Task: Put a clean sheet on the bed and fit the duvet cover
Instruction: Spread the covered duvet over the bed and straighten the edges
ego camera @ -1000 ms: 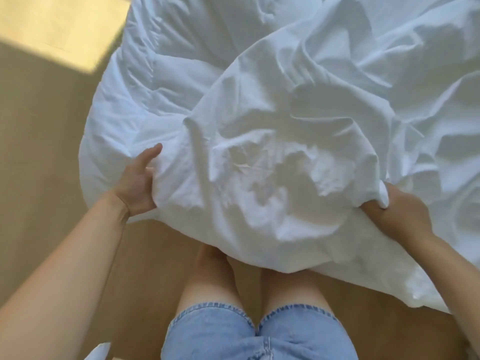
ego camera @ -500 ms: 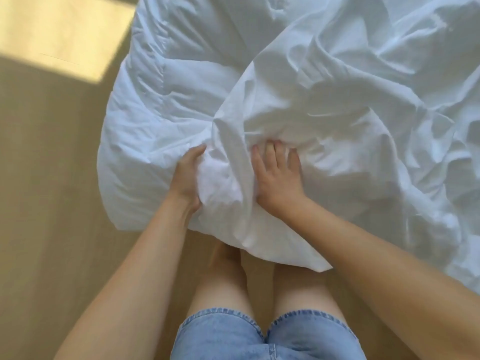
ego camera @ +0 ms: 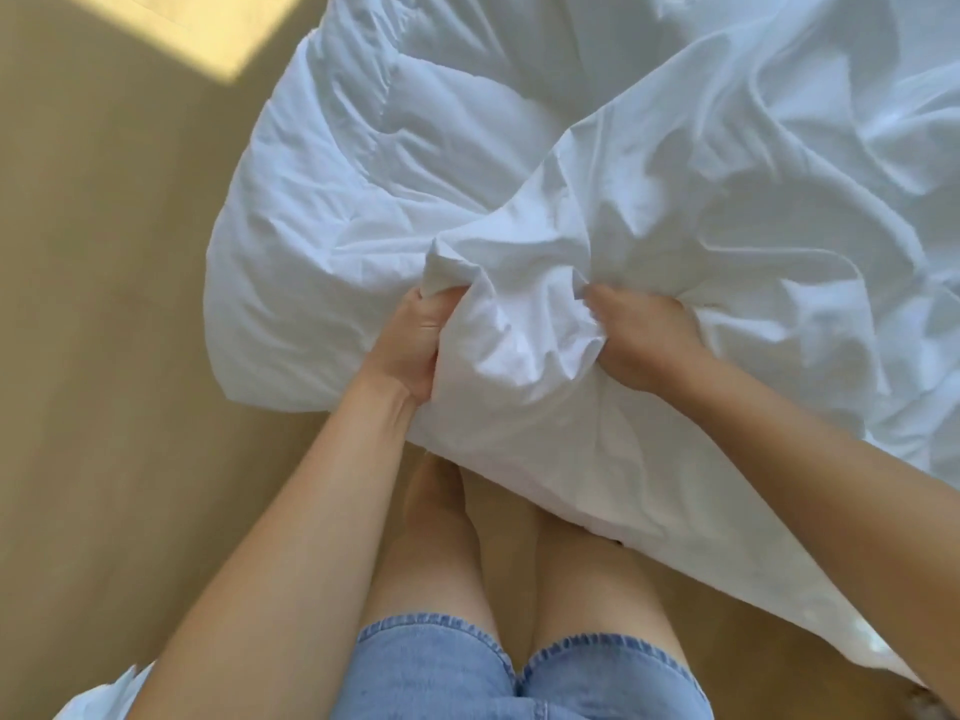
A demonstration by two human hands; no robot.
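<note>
1. Both hands are clutching the cover (ego camera: 727, 226) at its near edge. The left hand (ego camera: 410, 345) is wrapping round a bunched fold, and the right hand (ego camera: 639, 340) is digging into the cloth just beside it. The fingertips of both are sinking out of sight in the folds.
2. The cover is lying crumpled over the duvet (ego camera: 322, 252), which is showing bare at the left and top. Both are running off the top and right edges, and whatever is lying beneath them is hidden.
3. The cover's near edge is hanging in front of the person's legs (ego camera: 441, 537), hiding the feet.
4. The floor (ego camera: 104, 381) is showing plain tan, with a sunlit patch (ego camera: 182, 23) glowing at the top left.
5. A white scrap (ego camera: 104, 688) is peeking in at the bottom left, cut off; possibly more bedding.
6. Denim shorts (ego camera: 441, 667) are filling the bottom edge.
</note>
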